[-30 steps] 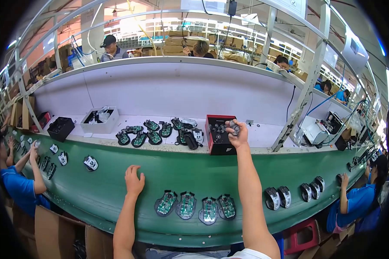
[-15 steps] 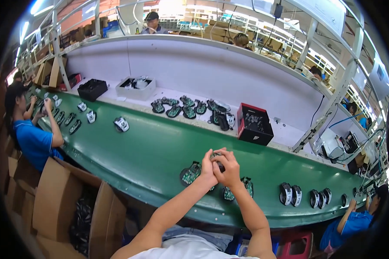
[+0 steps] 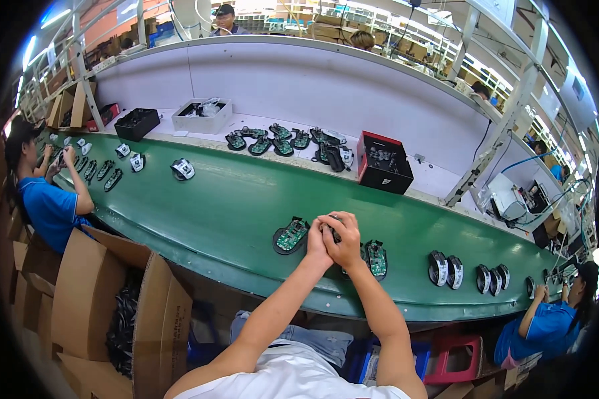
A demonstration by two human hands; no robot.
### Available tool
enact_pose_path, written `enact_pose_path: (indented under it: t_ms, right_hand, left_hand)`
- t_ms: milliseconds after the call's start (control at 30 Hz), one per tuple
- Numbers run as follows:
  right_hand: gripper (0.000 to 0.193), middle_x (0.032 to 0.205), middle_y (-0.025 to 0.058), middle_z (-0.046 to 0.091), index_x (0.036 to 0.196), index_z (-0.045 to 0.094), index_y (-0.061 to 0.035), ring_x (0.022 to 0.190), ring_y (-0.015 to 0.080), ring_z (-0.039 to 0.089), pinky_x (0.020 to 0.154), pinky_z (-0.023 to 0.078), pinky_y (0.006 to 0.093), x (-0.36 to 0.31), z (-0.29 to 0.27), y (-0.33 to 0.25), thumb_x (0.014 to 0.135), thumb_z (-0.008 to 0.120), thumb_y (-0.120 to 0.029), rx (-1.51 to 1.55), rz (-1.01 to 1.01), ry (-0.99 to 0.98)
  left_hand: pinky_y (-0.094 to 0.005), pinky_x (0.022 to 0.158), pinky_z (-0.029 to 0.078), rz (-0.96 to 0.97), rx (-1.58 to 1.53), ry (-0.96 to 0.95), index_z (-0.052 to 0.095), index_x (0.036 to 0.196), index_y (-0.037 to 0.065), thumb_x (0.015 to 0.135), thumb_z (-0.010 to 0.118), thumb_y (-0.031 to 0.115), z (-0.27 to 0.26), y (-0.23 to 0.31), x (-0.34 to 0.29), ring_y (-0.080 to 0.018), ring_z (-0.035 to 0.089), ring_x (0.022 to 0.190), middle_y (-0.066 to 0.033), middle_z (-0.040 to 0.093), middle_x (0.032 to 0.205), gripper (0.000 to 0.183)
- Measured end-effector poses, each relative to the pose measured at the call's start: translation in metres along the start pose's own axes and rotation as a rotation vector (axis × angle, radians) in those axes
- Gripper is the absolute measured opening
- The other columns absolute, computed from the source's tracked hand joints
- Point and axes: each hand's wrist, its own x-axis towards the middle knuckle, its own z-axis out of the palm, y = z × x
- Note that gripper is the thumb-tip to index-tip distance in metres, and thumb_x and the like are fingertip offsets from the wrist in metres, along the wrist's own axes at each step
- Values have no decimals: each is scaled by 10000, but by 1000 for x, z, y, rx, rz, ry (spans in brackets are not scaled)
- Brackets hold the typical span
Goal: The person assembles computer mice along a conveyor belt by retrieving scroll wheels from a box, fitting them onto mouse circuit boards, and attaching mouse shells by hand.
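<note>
Over the green bench, my left hand and my right hand are pressed together, fingers curled around a dark rounded part. It looks like a computer mouse assembly, but most of it is covered by my fingers. Just left of my hands lies an opened mouse base with a green circuit board. Another opened mouse base rests by my right wrist, with one more partly hidden beside it.
Black-and-silver mouse shells stand to the right. Along the back shelf are several circuit-board bases, a red-and-black box and a white bin. An open carton is at lower left. Co-workers in blue shirts sit at both ends.
The view has tilted, so the bench and shelf sit higher in the picture. My hands remain closed together around the dark part, with the right fingers slightly shifted.
</note>
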Motion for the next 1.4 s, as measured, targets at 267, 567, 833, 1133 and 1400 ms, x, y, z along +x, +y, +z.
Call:
enact_pose_path:
  t_ms: [267,567,833,1133,1400]
  right_hand:
    - [234,1089,129,648,1039,723,-103,1001,330,592,876,488,430,2,-1,2,822,644,-63,63,47,64]
    - [138,1198,174,653,962,647,-32,1042,345,636,911,507,424,0,0,-2,828,621,-49,240,106,92]
    - [235,1175,174,633,761,415,-66,858,97,571,703,503,235,0,-5,33,919,575,3,702,460,253]
    - [141,1023,148,721,1012,395,-75,653,61,564,579,461,209,-29,-94,47,989,528,-35,617,747,112]
    - [323,1025,128,733,1290,583,-5,786,89,658,703,555,245,-80,-146,44,968,572,-33,375,850,56]
  left_hand:
    - [-318,782,533,166,30,-40,614,1068,110,1018,451,374,-11,-6,12,-138,628,914,-18,640,961,314]
    - [-318,716,527,14,189,-104,618,1026,113,985,490,379,-12,30,6,-130,624,802,-17,637,872,298]
    - [-251,390,375,-245,489,-185,621,1002,94,954,465,437,-10,48,-6,-162,567,616,-66,629,825,380]
    - [-220,393,374,-272,772,-243,610,990,80,999,428,326,-22,96,-13,-119,560,604,-69,635,787,307]
    - [-229,402,380,-198,731,-277,592,1007,56,989,455,328,-43,113,-18,-131,548,602,-89,615,775,305]
